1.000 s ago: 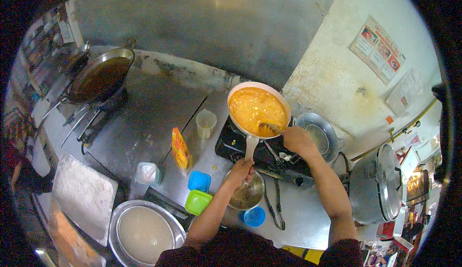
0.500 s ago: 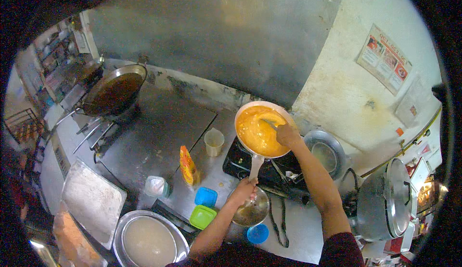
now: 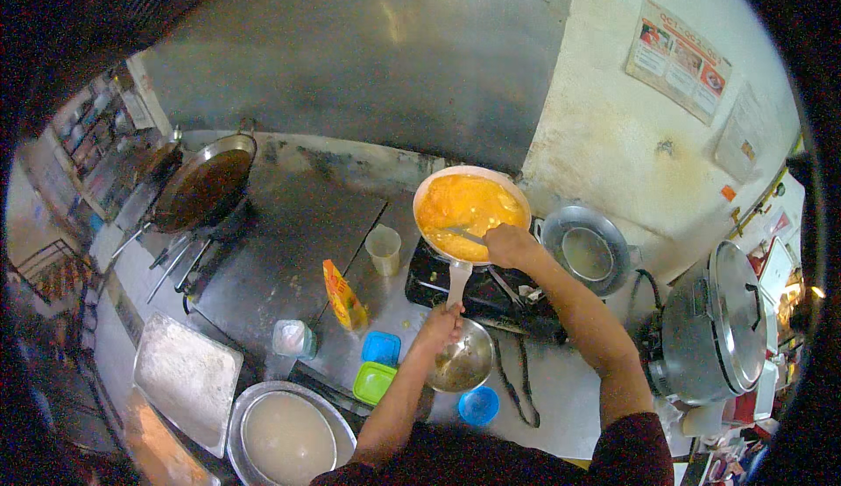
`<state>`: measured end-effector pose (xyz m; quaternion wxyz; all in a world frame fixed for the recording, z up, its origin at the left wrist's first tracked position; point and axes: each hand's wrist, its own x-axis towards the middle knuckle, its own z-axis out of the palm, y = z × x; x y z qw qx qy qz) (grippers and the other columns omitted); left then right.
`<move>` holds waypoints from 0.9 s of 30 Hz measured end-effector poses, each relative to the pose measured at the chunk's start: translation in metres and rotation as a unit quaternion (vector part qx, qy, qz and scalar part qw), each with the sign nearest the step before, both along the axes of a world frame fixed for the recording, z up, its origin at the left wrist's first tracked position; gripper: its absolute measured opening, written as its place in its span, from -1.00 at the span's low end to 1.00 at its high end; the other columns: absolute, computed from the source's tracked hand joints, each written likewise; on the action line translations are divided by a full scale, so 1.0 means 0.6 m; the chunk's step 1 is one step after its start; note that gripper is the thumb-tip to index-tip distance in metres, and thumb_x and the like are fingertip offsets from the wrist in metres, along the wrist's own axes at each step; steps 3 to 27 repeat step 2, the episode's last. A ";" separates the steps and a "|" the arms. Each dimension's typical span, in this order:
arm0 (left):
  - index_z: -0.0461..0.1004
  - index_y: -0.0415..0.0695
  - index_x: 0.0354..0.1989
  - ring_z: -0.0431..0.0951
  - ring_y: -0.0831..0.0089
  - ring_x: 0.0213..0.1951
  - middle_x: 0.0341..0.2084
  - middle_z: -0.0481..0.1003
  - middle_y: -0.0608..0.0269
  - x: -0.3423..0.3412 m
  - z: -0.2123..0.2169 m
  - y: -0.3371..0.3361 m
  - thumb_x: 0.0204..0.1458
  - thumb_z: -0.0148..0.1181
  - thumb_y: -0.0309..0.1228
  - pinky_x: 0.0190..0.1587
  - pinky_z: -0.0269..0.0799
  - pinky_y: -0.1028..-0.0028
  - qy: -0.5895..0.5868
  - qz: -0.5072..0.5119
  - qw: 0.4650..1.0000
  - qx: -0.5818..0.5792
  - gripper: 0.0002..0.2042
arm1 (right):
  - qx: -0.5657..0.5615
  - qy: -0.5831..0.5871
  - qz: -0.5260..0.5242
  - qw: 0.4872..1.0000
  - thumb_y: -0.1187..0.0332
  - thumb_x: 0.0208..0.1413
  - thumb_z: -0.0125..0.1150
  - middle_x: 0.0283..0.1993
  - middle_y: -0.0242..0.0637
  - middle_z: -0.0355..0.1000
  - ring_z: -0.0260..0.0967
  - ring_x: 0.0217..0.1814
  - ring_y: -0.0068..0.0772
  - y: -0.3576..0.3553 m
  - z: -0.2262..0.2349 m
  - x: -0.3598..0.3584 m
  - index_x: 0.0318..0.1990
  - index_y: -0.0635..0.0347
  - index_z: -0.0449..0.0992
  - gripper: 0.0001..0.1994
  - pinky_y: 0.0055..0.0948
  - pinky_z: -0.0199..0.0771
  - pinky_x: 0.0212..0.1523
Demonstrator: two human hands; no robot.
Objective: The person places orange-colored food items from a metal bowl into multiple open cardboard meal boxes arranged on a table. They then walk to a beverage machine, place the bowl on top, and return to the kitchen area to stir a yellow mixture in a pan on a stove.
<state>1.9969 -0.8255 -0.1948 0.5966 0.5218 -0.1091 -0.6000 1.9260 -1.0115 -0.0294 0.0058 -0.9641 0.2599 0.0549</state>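
A frying pan (image 3: pixel 521 190) with a pale rim holds bright orange-yellow sauce with whitish bits. It sits over a black portable stove (image 3: pixel 422 283). My left hand (image 3: pixel 440 327) is closed round the pan's light handle, above a metal bowl (image 3: pixel 469 365). Over the pan's near right rim, my right hand (image 3: pixel 512 247) grips a flat grey utensil (image 3: pixel 464 234); whether spoon or spatula I cannot tell. Its far end dips into the sauce, left of the hand.
A metal basin (image 3: pixel 613 223) stands right of the stove, and a large lidded pot (image 3: pixel 711 337) further right. To the left are a plastic cup (image 3: pixel 383 250), a yellow packet (image 3: pixel 343 298), blue (image 3: pixel 381 346) and green containers (image 3: pixel 375 383), a basin of cloudy liquid (image 3: pixel 293 442) and a dark wok (image 3: pixel 203 184).
My right hand has moved nearer the pan's near rim, and the utensil now points left across the sauce's lower part. The left hand keeps its hold on the handle. The whole view has shifted slightly.
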 end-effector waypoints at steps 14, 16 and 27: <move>0.33 -0.11 -0.25 0.21 0.57 -0.74 -0.69 0.28 0.39 0.002 -0.004 -0.001 0.23 0.02 -0.18 -0.72 0.17 0.47 -0.009 0.002 1.000 0.007 -0.76 | 0.001 0.008 -0.009 1.000 0.39 -0.06 0.07 -0.23 0.06 0.53 0.52 -0.16 0.08 0.010 0.005 -0.016 -0.26 0.29 0.57 -0.76 -0.03 0.52 -0.11; 0.33 -0.11 -0.25 0.21 0.57 -0.74 -0.69 0.28 0.39 0.002 -0.004 -0.001 0.23 0.02 -0.18 -0.72 0.17 0.47 -0.009 0.002 1.000 0.007 -0.76 | 0.001 0.008 -0.009 1.000 0.39 -0.06 0.07 -0.23 0.06 0.53 0.52 -0.16 0.08 0.010 0.005 -0.016 -0.26 0.29 0.57 -0.76 -0.03 0.52 -0.11; 0.33 -0.11 -0.25 0.21 0.57 -0.74 -0.69 0.28 0.39 0.002 -0.004 -0.001 0.23 0.02 -0.18 -0.72 0.17 0.47 -0.009 0.002 1.000 0.007 -0.76 | 0.001 0.008 -0.009 1.000 0.39 -0.06 0.07 -0.23 0.06 0.53 0.52 -0.16 0.08 0.010 0.005 -0.016 -0.26 0.29 0.57 -0.76 -0.03 0.52 -0.11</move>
